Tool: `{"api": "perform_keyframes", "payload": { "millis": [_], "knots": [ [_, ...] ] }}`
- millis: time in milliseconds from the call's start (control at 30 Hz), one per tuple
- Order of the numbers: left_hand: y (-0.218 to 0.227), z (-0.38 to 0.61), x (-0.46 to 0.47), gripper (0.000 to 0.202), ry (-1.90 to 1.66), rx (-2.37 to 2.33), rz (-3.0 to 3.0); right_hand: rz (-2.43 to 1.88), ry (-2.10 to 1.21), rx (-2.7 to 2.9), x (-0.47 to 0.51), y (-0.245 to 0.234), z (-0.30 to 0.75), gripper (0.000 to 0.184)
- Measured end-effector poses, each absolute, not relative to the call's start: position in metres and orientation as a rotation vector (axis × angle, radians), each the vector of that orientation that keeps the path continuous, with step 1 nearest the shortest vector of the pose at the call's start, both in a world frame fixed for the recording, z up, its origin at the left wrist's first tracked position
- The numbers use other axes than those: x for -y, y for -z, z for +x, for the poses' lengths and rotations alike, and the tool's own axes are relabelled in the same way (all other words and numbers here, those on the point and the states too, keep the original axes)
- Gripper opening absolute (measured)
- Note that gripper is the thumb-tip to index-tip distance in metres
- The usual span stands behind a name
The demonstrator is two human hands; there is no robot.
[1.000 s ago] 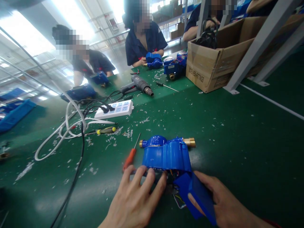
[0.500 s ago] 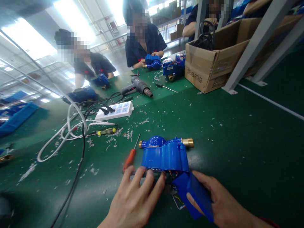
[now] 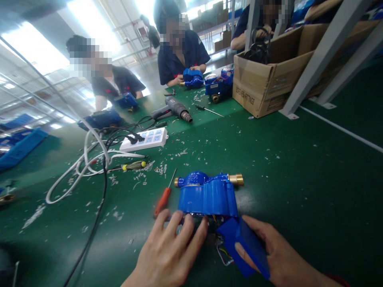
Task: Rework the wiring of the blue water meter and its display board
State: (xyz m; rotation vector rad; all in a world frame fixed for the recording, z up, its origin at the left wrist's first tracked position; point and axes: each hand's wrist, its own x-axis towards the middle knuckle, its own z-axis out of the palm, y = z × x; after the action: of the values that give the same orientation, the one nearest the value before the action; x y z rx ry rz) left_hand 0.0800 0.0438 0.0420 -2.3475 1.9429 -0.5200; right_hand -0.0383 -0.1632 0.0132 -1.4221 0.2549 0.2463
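Screwdriver with orange handle (image 3: 163,200) lies just left of the blue water meter (image 3: 208,194) on the green bench (image 3: 299,179). Left hand (image 3: 167,253) is open, fingers spread, tips pressing the meter's near edge (nothing gripped). Right hand (image 3: 283,261), near-right of the meter, grips a blue plastic cover (image 3: 243,245) touching the meter's near-right corner.

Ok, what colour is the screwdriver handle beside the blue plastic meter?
Orange; the slim screwdriver's handle shows best in head view.

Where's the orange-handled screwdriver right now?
Head view, lower centre: the orange-handled screwdriver lies on the green table, just left of the blue meter and just beyond the left hand.
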Motion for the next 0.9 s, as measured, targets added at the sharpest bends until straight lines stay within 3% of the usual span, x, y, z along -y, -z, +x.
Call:
{"api": "perform_keyframes", "payload": {
  "millis": [400, 900],
  "knots": [
    [-0.031, 0.079, -0.05, 0.037, 0.631, -1.956, -2.399, -1.393, -0.167, -0.351, 0.159, 0.008, -0.047, 0.063],
    [-0.008, 0.071, -0.053, 0.041, 0.623, -1.874, -2.651, -1.359, -0.223, -0.366, 0.157, -0.004, -0.042, 0.054]
  ]
}}
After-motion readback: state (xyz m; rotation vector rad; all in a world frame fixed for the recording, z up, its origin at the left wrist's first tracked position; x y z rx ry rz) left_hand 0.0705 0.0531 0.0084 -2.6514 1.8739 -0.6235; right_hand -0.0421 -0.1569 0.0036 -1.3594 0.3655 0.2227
